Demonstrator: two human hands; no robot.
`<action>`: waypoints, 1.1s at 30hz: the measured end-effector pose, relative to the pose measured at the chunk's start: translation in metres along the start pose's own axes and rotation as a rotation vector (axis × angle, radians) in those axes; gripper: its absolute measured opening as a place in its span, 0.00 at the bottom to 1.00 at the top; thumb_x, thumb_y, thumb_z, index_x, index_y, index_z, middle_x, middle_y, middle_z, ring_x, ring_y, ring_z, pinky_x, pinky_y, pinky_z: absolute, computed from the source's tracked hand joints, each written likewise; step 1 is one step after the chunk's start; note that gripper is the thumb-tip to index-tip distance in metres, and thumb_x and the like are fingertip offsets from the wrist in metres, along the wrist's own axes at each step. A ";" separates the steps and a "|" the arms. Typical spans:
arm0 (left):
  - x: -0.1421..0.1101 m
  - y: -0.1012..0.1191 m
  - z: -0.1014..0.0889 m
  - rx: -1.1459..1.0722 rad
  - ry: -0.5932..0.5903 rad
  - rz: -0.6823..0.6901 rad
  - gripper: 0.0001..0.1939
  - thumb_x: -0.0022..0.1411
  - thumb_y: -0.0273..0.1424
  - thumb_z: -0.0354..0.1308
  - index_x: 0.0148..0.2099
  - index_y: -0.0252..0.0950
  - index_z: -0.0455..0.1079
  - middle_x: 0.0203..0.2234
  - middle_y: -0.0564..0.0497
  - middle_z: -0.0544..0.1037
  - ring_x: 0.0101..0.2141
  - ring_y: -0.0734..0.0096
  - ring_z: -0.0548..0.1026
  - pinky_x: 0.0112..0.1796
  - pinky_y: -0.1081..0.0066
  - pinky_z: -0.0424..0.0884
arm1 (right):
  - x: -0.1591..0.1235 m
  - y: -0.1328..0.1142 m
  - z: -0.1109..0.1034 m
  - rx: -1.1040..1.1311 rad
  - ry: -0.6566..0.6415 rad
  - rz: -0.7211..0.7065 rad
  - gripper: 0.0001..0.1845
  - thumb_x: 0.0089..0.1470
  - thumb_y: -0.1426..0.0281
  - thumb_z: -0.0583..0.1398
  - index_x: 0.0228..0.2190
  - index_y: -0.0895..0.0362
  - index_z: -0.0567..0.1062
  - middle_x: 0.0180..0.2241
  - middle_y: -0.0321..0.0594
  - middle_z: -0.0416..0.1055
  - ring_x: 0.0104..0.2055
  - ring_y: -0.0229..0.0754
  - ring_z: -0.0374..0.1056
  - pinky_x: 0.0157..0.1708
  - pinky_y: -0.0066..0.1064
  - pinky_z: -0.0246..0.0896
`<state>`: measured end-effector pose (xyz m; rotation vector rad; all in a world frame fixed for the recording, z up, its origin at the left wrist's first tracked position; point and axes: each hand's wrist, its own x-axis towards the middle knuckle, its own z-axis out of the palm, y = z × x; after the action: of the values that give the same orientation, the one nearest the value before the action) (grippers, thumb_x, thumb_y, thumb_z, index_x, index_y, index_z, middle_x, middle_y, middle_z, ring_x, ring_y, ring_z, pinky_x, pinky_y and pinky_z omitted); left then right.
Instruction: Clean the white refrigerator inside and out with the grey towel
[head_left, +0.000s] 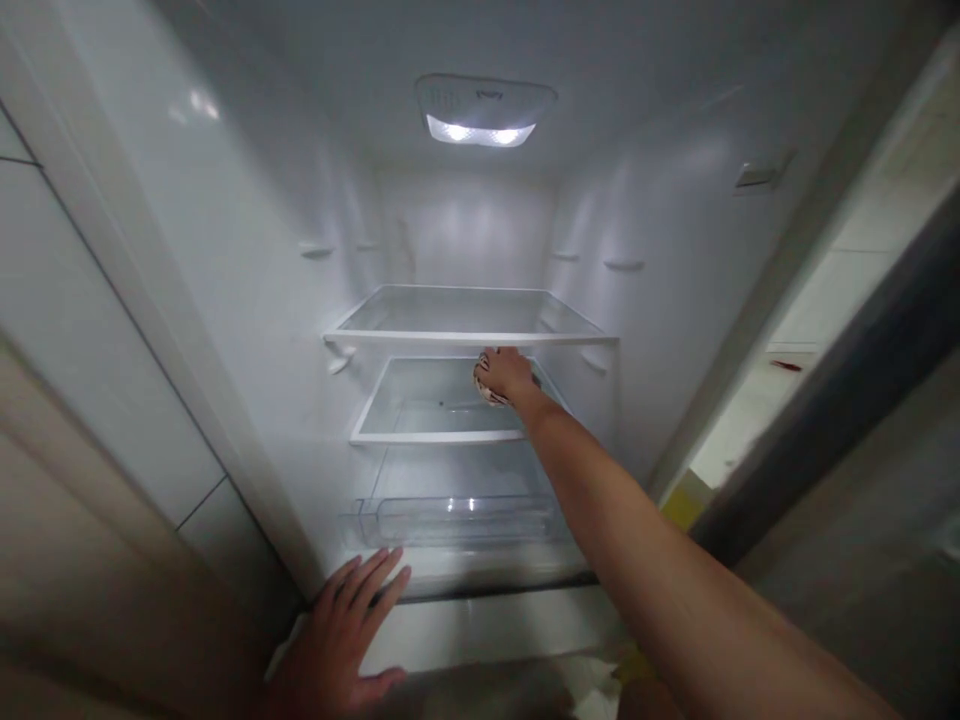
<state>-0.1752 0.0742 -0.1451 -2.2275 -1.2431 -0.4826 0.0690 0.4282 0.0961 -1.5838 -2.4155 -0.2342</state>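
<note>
My right hand (510,371) reaches deep into a fridge, closed on a bunched brown-and-white patterned cloth (493,398). It is over the middle glass shelf (420,398), towards its right side, and under the upper glass shelf (465,338). Part of the cloth is hidden behind my fingers. At the lower left, my left hand (349,625) has its fingers spread and holds nothing. Its fingertips are by the fridge's lower front edge (480,625); whether they press on it I cannot tell.
A clear plastic drawer (465,520) sits at the fridge's bottom. A lit lamp (480,130) is in the ceiling. Shelf ledges (624,265) stick out from both side walls. A dark-edged door (847,400) stands at the right, a tiled wall (97,290) at the left.
</note>
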 end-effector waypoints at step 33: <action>0.004 0.001 -0.009 0.086 0.024 0.087 0.48 0.69 0.55 0.58 0.81 0.37 0.55 0.73 0.41 0.70 0.70 0.50 0.67 0.73 0.54 0.51 | -0.086 -0.069 -0.018 0.170 0.022 -0.273 0.29 0.67 0.46 0.58 0.60 0.50 0.77 0.60 0.50 0.69 0.60 0.57 0.71 0.55 0.46 0.75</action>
<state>-0.1726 0.0714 -0.1364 -2.1869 -1.1282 -0.4139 0.0409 0.3202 0.0886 -1.1743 -2.5537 -0.0895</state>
